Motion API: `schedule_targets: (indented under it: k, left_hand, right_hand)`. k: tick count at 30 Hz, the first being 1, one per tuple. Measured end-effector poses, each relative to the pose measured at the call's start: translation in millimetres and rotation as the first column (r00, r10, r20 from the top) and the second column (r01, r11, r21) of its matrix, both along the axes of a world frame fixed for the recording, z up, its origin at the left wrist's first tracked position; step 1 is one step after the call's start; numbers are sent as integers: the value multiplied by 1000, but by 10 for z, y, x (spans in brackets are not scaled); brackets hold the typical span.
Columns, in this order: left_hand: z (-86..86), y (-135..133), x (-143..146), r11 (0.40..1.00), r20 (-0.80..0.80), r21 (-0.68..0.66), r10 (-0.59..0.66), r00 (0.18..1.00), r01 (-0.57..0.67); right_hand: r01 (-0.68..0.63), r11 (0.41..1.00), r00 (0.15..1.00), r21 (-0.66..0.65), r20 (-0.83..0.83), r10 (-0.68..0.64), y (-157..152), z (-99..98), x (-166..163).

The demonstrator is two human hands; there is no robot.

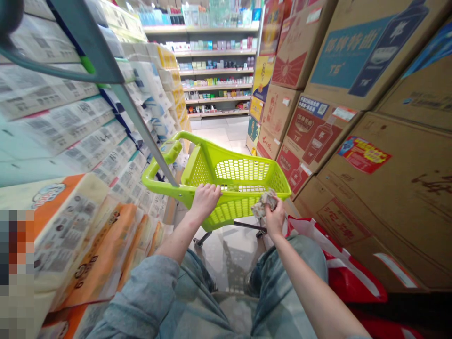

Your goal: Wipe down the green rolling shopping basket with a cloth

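A lime-green plastic shopping cart [226, 210] with perforated walls stands sideways just in front of my knees. My left hand [206, 199] is closed over the near rim of its basket. In my right hand [276, 217], by the near right corner of the basket, is a crumpled, dirty greyish-white rag [260, 206], bunched between closed fingers. The rag hangs close to the outside of the basket wall; whether it touches the plastic I cannot tell. Inside the basket, the visible part of the floor shows only its grid.
Stacked cardboard cartons [339, 197] rise on the right, with a red and white bag [339, 263] at their foot. Wrapped paper packs [77, 235] line the left side. A grey pole [148, 136] slants up from the cart. Stocked shelves [219, 69] stand ahead.
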State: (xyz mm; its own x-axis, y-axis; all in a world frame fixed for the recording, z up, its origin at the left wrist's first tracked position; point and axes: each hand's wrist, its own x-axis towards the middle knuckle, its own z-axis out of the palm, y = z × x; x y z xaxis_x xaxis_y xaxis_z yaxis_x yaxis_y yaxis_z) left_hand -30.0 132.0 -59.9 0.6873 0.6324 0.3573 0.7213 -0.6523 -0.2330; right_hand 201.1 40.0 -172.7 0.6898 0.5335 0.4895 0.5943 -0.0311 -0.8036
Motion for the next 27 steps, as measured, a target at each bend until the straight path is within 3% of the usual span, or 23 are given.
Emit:
schedule_targets:
  k: [2,4,10,15,20,24,27]
  left_hand:
    - [-9,8,4,1000,-6,17,1,1000,-1]
    - [-18,9,19,1000,-5,24,-1,1000,1]
    - [-39,-18,88,999,18,33,-5,1000,4]
    - [-47,-4,78,999,31,28,-16,999,15]
    - [-49,20,62,999,30,29,-20,999,19]
    - [-56,3,81,999,28,42,-15,1000,14]
    - [-65,-15,88,999,28,37,-15,1000,14]
  right_hand:
    - [131,991,989,-40,-70,-133,-39,-136,159]
    - [174,982,981,-75,-69,-179,-36,-236,241]
    - [49,992,998,-118,-20,-52,102,-354,-4]
    - [-39,979,999,-201,24,45,24,-373,-103]
    - [-4,983,996,-182,85,20,-58,-254,-30]
    - [-31,989,993,-145,104,47,73,-207,-84]
    - [15,991,998,-134,64,-6,197,-246,-172]
